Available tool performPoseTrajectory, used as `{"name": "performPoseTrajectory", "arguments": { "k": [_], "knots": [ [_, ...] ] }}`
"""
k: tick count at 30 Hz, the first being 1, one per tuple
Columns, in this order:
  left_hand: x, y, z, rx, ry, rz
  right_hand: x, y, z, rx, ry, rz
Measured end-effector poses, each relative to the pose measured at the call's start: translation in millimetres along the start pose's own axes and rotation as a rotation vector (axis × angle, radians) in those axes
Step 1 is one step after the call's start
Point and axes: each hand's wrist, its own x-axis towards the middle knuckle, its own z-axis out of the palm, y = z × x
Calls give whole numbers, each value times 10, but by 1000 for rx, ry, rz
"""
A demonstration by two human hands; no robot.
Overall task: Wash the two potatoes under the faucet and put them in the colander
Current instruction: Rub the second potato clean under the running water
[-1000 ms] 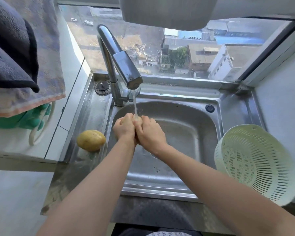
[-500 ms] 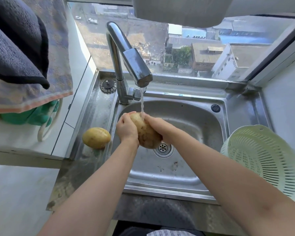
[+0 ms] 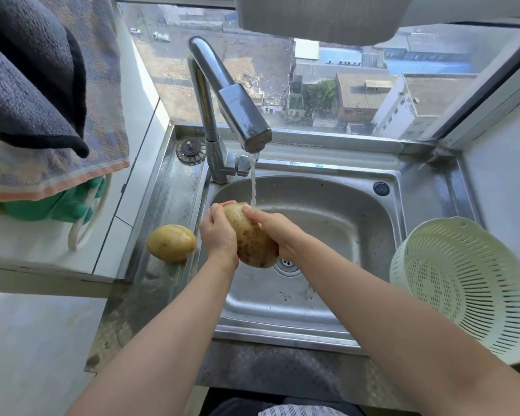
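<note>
Under the faucet's stream, over the basin of the steel sink, the first potato is held clear of the bottom by both hands. The left hand curls round its left flank with the fingertips hooked over the far end. The right hand cups its right side, fingers reaching up to where the water lands. Both hands are gripping it, neither is slack.

Its long axis runs fore and aft: the far end points toward the faucet and a little left, and the near end hangs toward the person, above the drain. Only the far tip sits in the water, so the near half probably needs turning into it.

A wet skin is the likeliest trouble: rubbed hard or gripped loosely, the potato could squirt out and drop into the basin (no great harm, but a splash).

The second potato lies unwashed on the steel ledge left of the basin, its long axis roughly left to right, just beside the left wrist. A careless swing of that forearm could roll it.

The colander sits well apart on the right, tilted with its mouth toward the sink. A potato dropped on its rim might tip it.
</note>
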Motion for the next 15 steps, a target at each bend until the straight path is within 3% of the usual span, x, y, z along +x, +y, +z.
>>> {"name": "performPoseTrajectory", "arguments": {
  "k": [6,10,15],
  "knots": [
    [-8,-18,-55,-2,-30,7,-67,37,-61,59,-83,115],
    [-93,-33,-25,54,-64,59,-93,4,-47,47,-55,162],
    [-146,-28,-16,-10,-74,-1,-120,-3,-75,31,-38,162]
  ]
}}
